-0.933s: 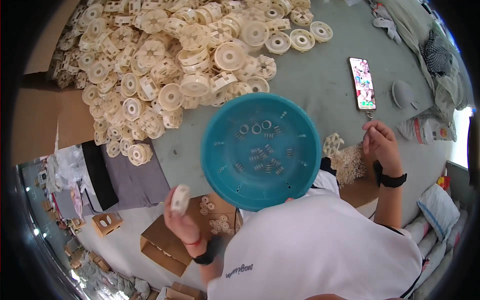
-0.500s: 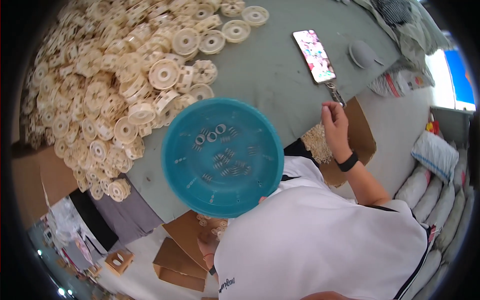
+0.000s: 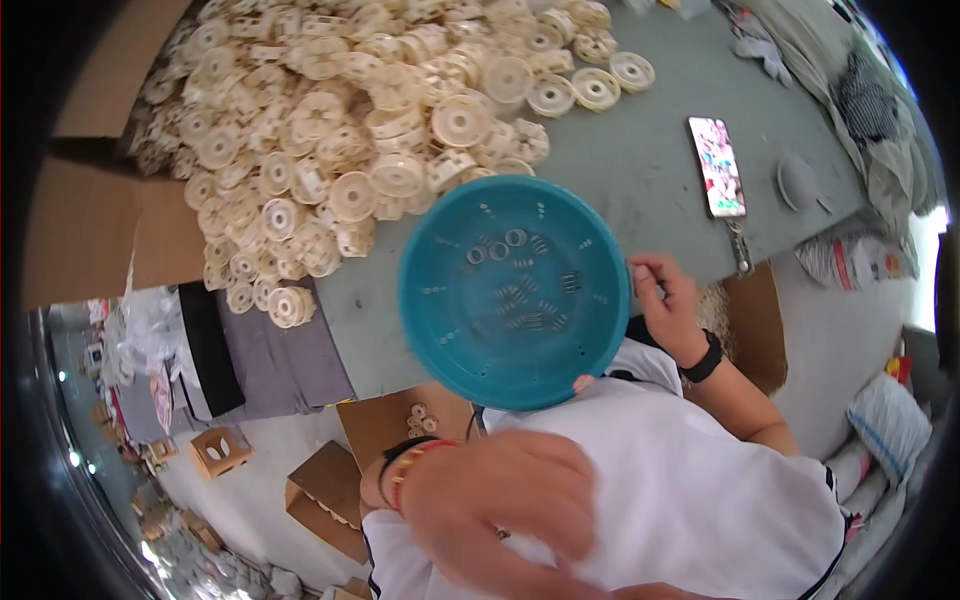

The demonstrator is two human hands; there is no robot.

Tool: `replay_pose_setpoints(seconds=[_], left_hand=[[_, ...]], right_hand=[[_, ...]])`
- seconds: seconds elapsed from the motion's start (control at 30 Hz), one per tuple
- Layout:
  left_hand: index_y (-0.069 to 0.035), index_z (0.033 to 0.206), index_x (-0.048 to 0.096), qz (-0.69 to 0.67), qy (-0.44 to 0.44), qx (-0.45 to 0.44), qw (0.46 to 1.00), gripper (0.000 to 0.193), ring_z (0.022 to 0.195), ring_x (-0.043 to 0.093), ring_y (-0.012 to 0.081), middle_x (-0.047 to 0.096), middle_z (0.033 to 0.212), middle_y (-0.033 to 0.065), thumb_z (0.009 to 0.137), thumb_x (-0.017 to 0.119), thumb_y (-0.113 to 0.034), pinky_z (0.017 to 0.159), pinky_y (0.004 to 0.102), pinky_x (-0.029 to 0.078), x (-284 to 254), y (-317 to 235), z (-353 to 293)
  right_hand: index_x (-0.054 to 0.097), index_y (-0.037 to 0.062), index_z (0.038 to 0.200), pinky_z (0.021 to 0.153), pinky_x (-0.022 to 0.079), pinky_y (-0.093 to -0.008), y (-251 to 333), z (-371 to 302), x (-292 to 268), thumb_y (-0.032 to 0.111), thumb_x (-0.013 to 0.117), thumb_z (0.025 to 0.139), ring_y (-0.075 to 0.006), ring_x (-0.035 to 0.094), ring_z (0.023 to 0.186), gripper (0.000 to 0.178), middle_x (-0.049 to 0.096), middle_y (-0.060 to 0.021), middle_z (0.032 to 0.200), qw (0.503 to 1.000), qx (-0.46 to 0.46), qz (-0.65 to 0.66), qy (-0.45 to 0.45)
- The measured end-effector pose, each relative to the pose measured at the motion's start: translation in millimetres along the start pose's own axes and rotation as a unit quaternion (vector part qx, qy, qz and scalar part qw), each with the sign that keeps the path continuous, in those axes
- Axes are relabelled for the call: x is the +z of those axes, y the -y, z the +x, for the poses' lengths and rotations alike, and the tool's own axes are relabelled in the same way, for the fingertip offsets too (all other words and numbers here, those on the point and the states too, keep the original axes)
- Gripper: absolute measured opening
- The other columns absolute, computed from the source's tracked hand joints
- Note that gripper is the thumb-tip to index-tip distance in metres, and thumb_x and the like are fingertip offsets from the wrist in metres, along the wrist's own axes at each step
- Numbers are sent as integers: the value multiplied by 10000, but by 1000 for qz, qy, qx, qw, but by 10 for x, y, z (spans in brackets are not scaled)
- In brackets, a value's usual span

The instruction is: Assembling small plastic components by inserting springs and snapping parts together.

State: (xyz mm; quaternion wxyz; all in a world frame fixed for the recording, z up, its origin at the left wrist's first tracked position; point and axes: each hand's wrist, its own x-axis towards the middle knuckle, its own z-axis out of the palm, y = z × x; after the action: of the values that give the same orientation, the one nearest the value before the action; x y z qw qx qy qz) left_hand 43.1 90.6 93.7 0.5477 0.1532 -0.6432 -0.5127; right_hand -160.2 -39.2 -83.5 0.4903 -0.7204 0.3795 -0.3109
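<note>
A round teal plastic basin (image 3: pixel 425 340) sits at the table's near edge, against my white shirt. Inside it lie a few pale rings (image 3: pixel 498 251) and several small striped, coil-like pieces (image 3: pixel 520 292). My right hand (image 3: pixel 668 305), with a black band at the wrist, is at the basin's right rim. Its thumb and forefinger are pinched together; whatever they hold is too small to make out. Close in front of my chest, my left hand (image 3: pixel 505 490) is blurred, with its fingers partly hidden, and wears a red and gold bracelet.
Cream plastic wheel-shaped parts (image 3: pixel 350 130) are heaped across the table's left and far side. A lit phone (image 3: pixel 717 168) and a grey oval object (image 3: pixel 798 184) lie to the right. Cardboard boxes with small pale parts stand below, one at right (image 3: pixel 757 325), another at left (image 3: pixel 372 428).
My left hand has risen from the cardboard box at lower left to my chest. My right hand has moved from beside the phone to the basin rim. The whole view has shifted.
</note>
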Motion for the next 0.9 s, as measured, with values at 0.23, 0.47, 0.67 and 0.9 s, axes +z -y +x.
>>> replay_pose_setpoints(seconds=[0.23, 0.47, 0.67, 0.9], left_hand=[[-314, 1228, 509, -73, -29, 180, 981, 472, 604, 540, 161, 564, 844, 47, 836, 513, -50, 629, 349, 481, 269, 55, 86], [-8, 889, 608, 414, -194, 93, 885, 180, 759, 599, 292, 616, 911, 156, 833, 567, -174, 726, 429, 494, 371, -142, -290], [-156, 1034, 558, 138, -181, 171, 959, 181, 958, 547, 363, 530, 1097, 229, 875, 553, -243, 796, 451, 476, 296, -295, -61], [-256, 1315, 459, -219, -42, 316, 922, 591, 1258, 187, 574, 151, 1376, 389, 813, 554, -554, 951, 638, 253, 785, 167, -504]], right_hand=[[579, 1, 1011, 590, 416, -213, 116, 422, 129, 97, 507, 903, -50, 488, 648, 162, 558, 1, 720, 996, 8, 79, -31], [574, 27, 1001, 619, 466, -324, 750, 1371, 563, 138, 538, 864, -222, 594, 693, 180, 607, -120, 795, 967, -120, -78, 211], [553, 70, 1071, 687, 476, -388, 847, 1749, 1279, 180, 597, 791, -314, 576, 803, 304, 517, -134, 989, 855, -300, -347, 241], [574, 54, 941, 722, 483, -394, 662, 1745, 1299, 164, 625, 712, -303, 567, 866, 260, 505, -133, 929, 875, -290, -335, 195]])
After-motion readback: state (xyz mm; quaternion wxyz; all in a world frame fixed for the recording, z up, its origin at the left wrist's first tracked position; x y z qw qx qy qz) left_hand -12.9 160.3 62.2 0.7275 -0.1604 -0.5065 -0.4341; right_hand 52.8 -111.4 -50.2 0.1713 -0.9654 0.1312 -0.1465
